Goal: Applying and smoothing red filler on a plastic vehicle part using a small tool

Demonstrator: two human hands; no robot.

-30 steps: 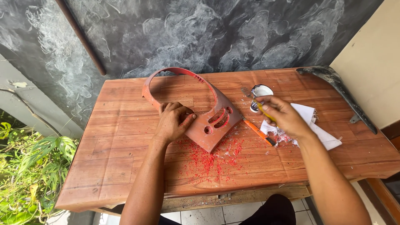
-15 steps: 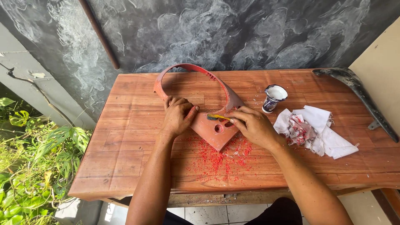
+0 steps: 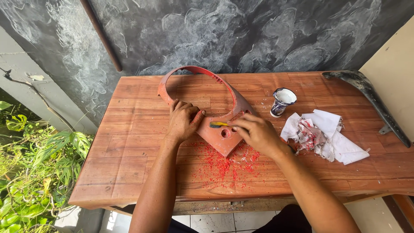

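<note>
A faded red ring-shaped plastic cover panel lies on the wooden table. My left hand presses flat on the panel's lower left part and holds it down. A small yellow-handled brush is gripped in my right hand, with its tip lying on the panel's surface near a round hole. Red paint flakes are scattered on the table just in front of the panel.
A small cup stands to the right of the panel. A white rag stained red lies beside it. A dark curved plastic part rests at the table's right edge. Green plants grow on the left below the table.
My right hand has come from the cup and rag area leftward onto the panel with the brush. My left hand stays on the panel. The view has shifted slightly.
</note>
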